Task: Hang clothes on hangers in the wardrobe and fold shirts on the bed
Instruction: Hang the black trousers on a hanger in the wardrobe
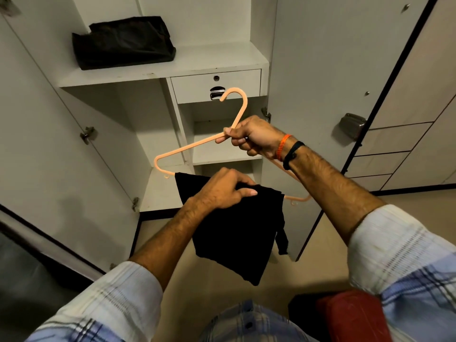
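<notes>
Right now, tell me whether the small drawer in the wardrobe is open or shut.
Shut: the drawer front sits flush under the shelf, with no gap visible.

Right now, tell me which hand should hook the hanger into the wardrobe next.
Right. The right hand already grips the peach hanger just below its hook, which points toward the open wardrobe. The left hand holds the black garment draped on the bottom bar.

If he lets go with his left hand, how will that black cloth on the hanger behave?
The black cloth looks floppy and light, draping limply over the bar of the peach hanger. It hangs lopsided, so it may slide off the smooth plastic once the left hand releases it.
</notes>
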The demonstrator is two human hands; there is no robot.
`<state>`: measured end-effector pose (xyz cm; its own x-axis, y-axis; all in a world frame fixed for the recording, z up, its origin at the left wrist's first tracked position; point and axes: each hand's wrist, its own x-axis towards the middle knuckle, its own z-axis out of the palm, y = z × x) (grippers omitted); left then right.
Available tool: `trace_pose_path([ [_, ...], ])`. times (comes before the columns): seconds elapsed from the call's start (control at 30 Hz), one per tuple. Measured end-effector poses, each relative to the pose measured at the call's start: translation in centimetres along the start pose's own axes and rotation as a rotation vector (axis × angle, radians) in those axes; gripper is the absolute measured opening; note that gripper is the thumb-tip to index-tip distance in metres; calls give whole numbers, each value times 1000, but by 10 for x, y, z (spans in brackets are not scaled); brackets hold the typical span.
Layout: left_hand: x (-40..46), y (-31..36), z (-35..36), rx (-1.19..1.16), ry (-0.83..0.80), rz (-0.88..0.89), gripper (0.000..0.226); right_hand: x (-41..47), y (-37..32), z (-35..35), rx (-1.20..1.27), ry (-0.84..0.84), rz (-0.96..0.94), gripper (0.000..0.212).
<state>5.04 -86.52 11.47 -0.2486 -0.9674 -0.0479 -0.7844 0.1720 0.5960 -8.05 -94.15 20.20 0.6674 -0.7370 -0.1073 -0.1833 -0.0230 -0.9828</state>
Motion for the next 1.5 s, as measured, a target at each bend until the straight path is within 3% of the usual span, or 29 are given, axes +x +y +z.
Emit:
trace_pose_path([
  [0.27, 8, 22, 10, -35, 306, -133, 16, -5, -2, 1, 17, -25, 2, 31],
  [0.4, 20, 32, 11, 204, 128, -143, 34, -5, -3, 6, -8, -42, -5, 30],
  [0.5, 13, 22, 5, 151, 57, -196, 37, -6, 4, 4, 4, -27, 1, 31],
  [0.63, -10, -5, -11, 53, 63, -191, 36, -7, 10, -7, 17, -6, 14, 32],
  [0.97, -37, -41, -45, 220, 166, -203, 24, -1, 8, -9, -74, 71, 13, 35],
  [1.13, -32, -34, -43, 154, 396, -196, 18, 1, 8, -2, -201, 133, -16, 37],
  [1.23, -27, -27, -40, 307, 579, -141, 14, 1, 6, 2, -220, 98, -29, 37],
  [1.33, -18, -27, -44, 399, 436, -285, 22, 2, 5, 2, -181, 82, -35, 38],
  [1.4, -14, -29, -51, 305, 299, -386, 21, 2, 5, 2, -174, 78, -36, 38],
  [1.5, -19, -32, -57, 104, 134, -380, 31, 2, 5, 0, -188, 90, -30, 37],
])
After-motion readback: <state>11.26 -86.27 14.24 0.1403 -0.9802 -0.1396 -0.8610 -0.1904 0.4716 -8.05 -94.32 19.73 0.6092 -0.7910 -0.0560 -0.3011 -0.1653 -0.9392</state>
